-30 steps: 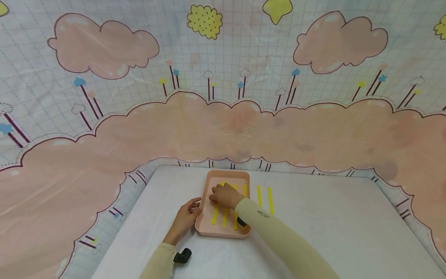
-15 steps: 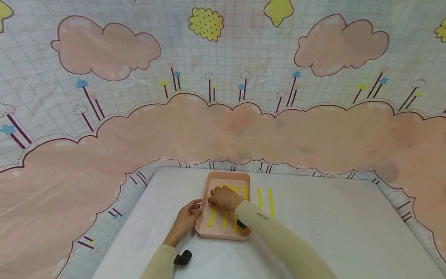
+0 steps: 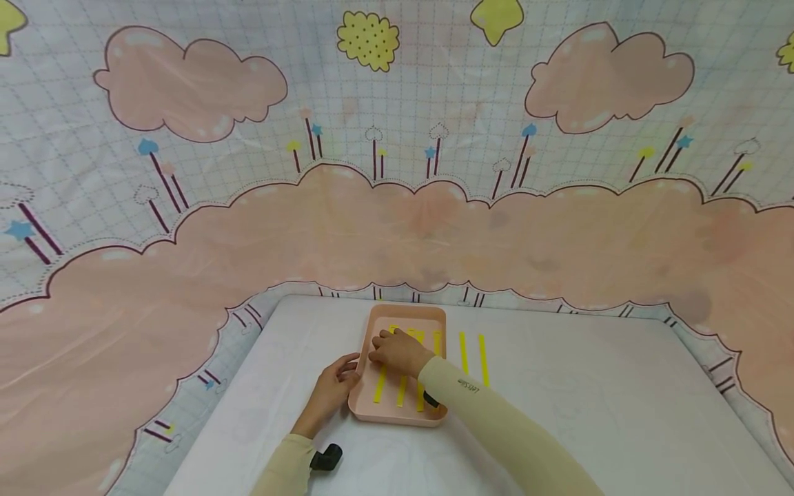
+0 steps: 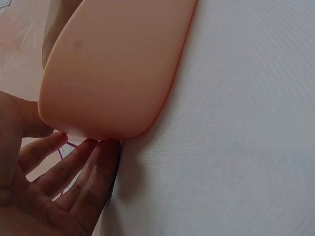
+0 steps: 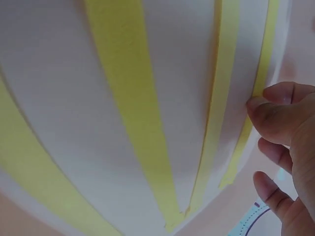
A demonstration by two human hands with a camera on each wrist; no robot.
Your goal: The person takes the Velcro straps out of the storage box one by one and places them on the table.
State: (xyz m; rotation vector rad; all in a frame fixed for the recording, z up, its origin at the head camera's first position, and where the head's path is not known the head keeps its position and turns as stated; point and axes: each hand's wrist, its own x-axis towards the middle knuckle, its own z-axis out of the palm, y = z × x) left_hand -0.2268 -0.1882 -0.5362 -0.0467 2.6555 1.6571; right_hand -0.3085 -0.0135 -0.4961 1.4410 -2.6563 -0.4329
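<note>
A peach-coloured tray [image 3: 397, 419] stands upright on the white table, with several yellow strips [image 3: 401, 394] lying lengthwise in it. Over its middle, my right hand [image 3: 400, 351] pinches the leftmost yellow strip [image 5: 238, 153] between thumb and index finger, the other fingers held apart. That strip's near end shows below the hand in the head view. My left hand [image 3: 331, 387] is at the tray's left side. In the left wrist view its extended fingers [image 4: 101, 169] touch the tray's outer wall [image 4: 113, 73], and the thumb lies close to the rim.
Two more yellow strips [image 3: 484, 362] lie on the white table [image 3: 608, 399] to the right of the tray. A cloth backdrop [image 3: 446, 234] with printed clouds rises behind the table. A black wrist camera [image 3: 327, 457] sits on the left sleeve.
The pinched strip's near end has shifted slightly left, then a little back to the right, and my right hand has moved slightly left. The left hand keeps its place by the tray.
</note>
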